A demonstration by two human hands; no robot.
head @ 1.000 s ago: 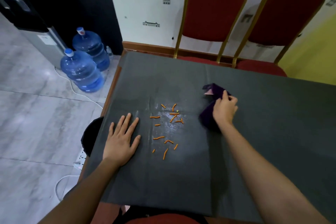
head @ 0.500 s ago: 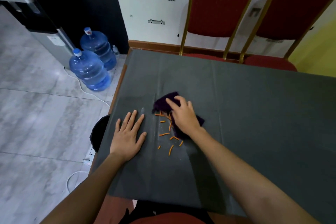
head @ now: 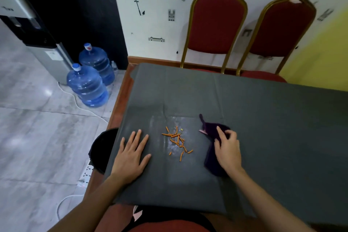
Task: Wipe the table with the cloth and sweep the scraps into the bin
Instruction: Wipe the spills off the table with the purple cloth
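A table under a dark grey cover point(head: 263, 118) fills the right of the view. Several short orange scraps point(head: 178, 142) lie bunched on a damp patch near its left side. A dark purple cloth point(head: 211, 158) lies to the right of the scraps, and my right hand point(head: 227, 149) presses down on it with bent fingers. My left hand point(head: 131, 155) rests flat on the cover, fingers spread, to the left of the scraps. A black bin point(head: 102, 149) stands on the floor beside the table's left edge, partly hidden under the cover.
Two red chairs with gold frames point(head: 216, 26) stand behind the table's far edge. Two blue water jugs point(head: 87, 85) and a dispenser point(head: 37, 43) sit on the tiled floor at left. A white power strip and cable point(head: 85, 174) lie by the bin.
My right hand pulled the cloth back to the right, off the scraps. The scraps are now packed closer together. My left hand has stayed flat in place.
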